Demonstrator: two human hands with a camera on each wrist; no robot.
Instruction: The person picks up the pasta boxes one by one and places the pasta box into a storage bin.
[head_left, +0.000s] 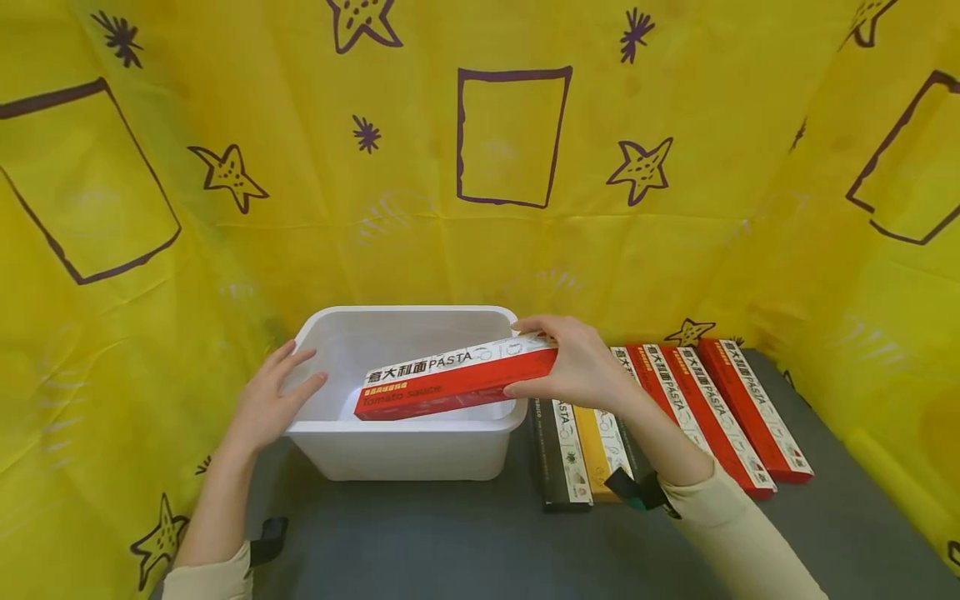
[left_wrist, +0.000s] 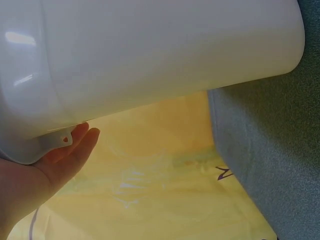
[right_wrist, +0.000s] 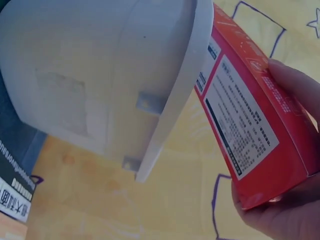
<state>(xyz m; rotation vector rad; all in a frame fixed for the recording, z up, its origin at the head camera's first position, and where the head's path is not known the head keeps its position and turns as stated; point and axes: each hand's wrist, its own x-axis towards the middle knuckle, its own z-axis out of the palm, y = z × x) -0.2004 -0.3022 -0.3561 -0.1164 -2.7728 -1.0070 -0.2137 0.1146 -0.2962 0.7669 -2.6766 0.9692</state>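
My right hand (head_left: 573,362) grips the right end of a red and white pasta box (head_left: 457,379), labelled Tomato sauce. The box slants over the white plastic tub (head_left: 397,454), its left end lower, inside the tub's outline. In the right wrist view, thumb and fingers pinch the red pasta box (right_wrist: 245,115) by its edges beside the tub's rim (right_wrist: 175,95). My left hand (head_left: 266,400) is at the tub's left rim, fingers and thumb spread and fairly straight. In the left wrist view, the left hand (left_wrist: 55,170) lies by the rim's small tab; contact is unclear.
Right of the tub, several pasta boxes lie side by side on the dark grey table (head_left: 405,542): a black box (head_left: 558,467), a yellow box (head_left: 592,450) and red boxes, such as the rightmost one (head_left: 757,408). A yellow patterned cloth (head_left: 420,250) hangs behind and at both sides.
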